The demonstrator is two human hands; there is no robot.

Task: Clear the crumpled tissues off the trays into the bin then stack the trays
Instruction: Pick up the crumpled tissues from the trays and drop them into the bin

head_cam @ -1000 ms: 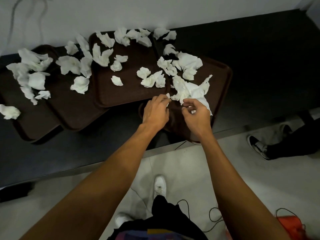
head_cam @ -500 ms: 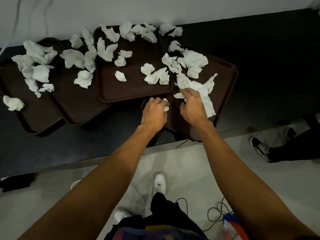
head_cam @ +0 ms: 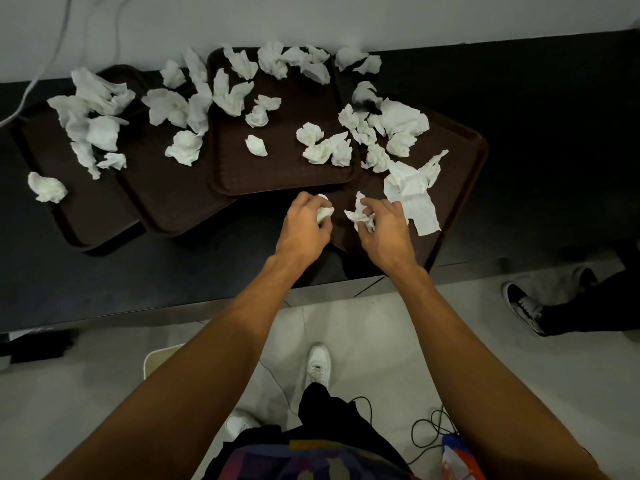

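Gathering tissues from the near right tray, one wad per hand.

Left hand [head_cam: 304, 225] clenched around a small balled tissue [head_cam: 325, 213]; right hand [head_cam: 382, 226] pinching a crumpled tissue [head_cam: 360, 216] off the rightmost tray [head_cam: 464, 174], probably to collect a handful before one trip to the bin. Just right of that hand, a flatter open sheet [head_cam: 414, 188] next for picking. Farther out, more wads heaped on the middle tray [head_cam: 284, 174] and on two overlapping trays at left [head_cam: 104, 209], a couple on the dark tabletop [head_cam: 536, 133] at the far edge. No bin in view. Overlapped trays blocking any stacking until cleared. A bystander's shoe [head_cam: 523, 306] on the floor at right.
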